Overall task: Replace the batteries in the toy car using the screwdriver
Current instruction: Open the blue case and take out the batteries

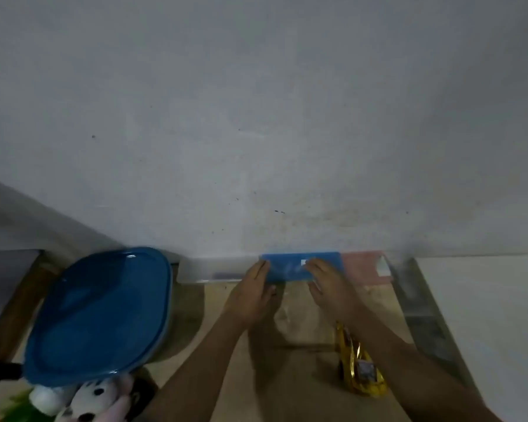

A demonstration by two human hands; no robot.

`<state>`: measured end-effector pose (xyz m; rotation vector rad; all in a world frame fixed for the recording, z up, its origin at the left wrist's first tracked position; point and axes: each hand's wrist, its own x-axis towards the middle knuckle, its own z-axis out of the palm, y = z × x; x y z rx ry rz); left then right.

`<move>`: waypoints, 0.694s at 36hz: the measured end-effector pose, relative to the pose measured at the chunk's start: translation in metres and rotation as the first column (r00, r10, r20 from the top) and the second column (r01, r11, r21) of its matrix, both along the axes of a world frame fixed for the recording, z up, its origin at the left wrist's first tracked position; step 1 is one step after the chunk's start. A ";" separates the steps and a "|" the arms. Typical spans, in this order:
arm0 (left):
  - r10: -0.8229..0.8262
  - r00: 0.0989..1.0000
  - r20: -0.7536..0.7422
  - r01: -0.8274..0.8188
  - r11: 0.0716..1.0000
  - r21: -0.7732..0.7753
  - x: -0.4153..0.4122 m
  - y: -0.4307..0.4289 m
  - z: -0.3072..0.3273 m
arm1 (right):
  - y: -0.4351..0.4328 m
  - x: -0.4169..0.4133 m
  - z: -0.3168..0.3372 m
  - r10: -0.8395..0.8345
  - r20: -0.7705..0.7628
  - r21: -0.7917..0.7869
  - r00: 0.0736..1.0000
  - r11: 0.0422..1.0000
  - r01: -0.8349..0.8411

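A blue flat plastic box (290, 271) lies against the wall at the back of the table. My left hand (253, 289) touches its left end with straight fingers, thumb near the front edge. My right hand (328, 284) grips its right part, fingers over the top and thumb at the front. The gold toy car (360, 368) lies on the table nearer to me, partly under my right forearm. No screwdriver or batteries show in view.
A large container with a blue lid (101, 312) stands at the left. Soft toys (86, 397) lie at the bottom left. A clear box (211, 268) and a pink box (365, 268) flank the blue one. A white surface (485, 315) borders the right.
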<state>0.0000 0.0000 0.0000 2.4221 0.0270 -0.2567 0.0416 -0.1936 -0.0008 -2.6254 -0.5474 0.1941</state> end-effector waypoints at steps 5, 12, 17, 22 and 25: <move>-0.045 0.996 0.079 0.037 0.993 0.109 0.018 0.002 -0.016 | 0.003 0.025 -0.020 0.155 0.078 -0.104 0.985 0.984 -0.147; -0.077 0.980 0.184 0.047 0.986 0.160 0.027 0.007 -0.036 | 0.004 0.042 -0.034 0.239 0.220 -0.134 0.946 0.968 -0.213; -0.067 0.966 0.249 0.022 0.983 0.180 0.031 0.009 -0.040 | 0.000 0.047 -0.041 0.305 0.396 -0.223 0.866 0.947 -0.232; -0.018 0.964 0.264 -0.024 0.988 0.155 0.034 0.005 -0.044 | -0.005 0.053 -0.049 0.389 0.574 -0.300 0.720 0.919 -0.257; -0.012 0.965 0.262 -0.030 0.987 0.158 0.034 0.004 -0.042 | -0.006 0.053 -0.054 0.419 0.623 -0.339 0.661 0.906 -0.254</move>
